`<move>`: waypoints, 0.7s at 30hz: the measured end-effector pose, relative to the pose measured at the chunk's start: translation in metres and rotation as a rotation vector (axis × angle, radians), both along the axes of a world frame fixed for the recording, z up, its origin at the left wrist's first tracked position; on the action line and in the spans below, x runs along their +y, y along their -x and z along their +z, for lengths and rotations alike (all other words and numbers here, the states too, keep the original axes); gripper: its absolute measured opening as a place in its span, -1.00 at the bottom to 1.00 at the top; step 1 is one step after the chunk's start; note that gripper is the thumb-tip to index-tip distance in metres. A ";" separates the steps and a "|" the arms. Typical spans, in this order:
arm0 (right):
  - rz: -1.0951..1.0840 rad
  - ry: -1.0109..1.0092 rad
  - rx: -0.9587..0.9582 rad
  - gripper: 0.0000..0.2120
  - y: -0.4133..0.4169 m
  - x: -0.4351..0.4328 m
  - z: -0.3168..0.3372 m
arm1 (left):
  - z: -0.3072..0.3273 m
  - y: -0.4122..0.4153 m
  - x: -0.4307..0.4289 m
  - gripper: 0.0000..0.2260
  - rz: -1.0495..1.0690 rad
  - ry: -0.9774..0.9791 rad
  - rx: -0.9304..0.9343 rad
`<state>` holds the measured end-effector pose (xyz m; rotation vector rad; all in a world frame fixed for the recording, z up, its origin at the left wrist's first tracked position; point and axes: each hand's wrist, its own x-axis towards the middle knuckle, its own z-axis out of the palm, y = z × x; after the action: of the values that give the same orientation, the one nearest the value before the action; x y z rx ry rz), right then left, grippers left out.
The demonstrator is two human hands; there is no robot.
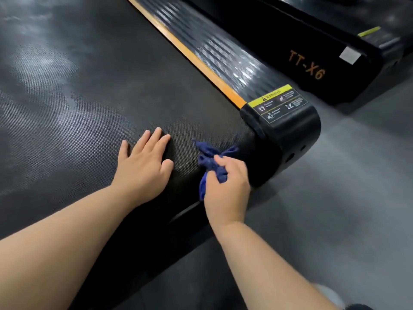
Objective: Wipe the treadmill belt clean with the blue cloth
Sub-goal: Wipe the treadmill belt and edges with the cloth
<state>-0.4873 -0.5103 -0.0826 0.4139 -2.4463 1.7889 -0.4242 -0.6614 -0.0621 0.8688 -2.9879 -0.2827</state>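
The black textured treadmill belt (89, 90) fills the left and middle of the view, with pale smears on its far part. My left hand (143, 166) lies flat on the belt near its rear edge, fingers spread, holding nothing. Just to its right, my right hand (225, 189) grips a bunched blue cloth (212, 157). The cloth's loose ends rest on the belt's rear right corner, beside the black end cap.
An orange strip and a ribbed black side rail (214, 54) run along the belt's right edge, ending in a rounded end cap (290, 139) with a yellow warning label. A second treadmill marked TT-X6 (306, 68) stands at the upper right. Grey floor (335, 198) lies to the right.
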 end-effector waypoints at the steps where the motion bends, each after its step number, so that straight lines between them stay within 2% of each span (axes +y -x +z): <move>1: 0.024 0.006 0.012 -0.77 0.005 0.005 -0.004 | 0.000 0.000 0.000 -0.46 0.000 0.001 -0.003; 2: -0.007 0.025 -0.016 -0.79 0.016 0.011 -0.005 | 0.000 0.001 0.001 -0.46 -0.001 0.005 -0.004; 6: -0.373 0.213 -0.294 -0.86 0.068 0.017 -0.006 | 0.000 0.001 0.001 -0.38 0.003 0.024 -0.012; 8: -0.352 0.169 -0.271 -0.84 0.046 0.004 -0.013 | 0.000 0.001 0.002 -0.38 0.000 0.036 -0.016; 10: -0.223 0.195 -0.222 -0.83 0.010 0.000 -0.013 | 0.000 0.001 0.003 -0.38 0.008 0.037 -0.019; 13: -0.109 0.207 -0.195 -0.83 0.007 0.014 -0.019 | 0.001 0.001 0.004 -0.37 0.007 0.039 -0.040; 15: -0.227 0.263 -0.293 -0.83 0.032 0.017 -0.021 | 0.001 0.001 0.004 -0.37 0.006 0.049 -0.049; 18: -0.487 0.424 -0.568 -0.88 0.059 0.006 -0.021 | 0.002 0.001 0.007 -0.35 0.016 0.050 -0.043; 21: -0.450 0.428 -0.543 -0.84 0.038 -0.005 -0.013 | 0.003 0.002 0.007 -0.33 0.020 0.044 -0.045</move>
<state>-0.5258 -0.5153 -0.0957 -0.6790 -2.0681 2.3127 -0.4261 -0.6540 -0.0592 0.9118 -3.0120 -0.1989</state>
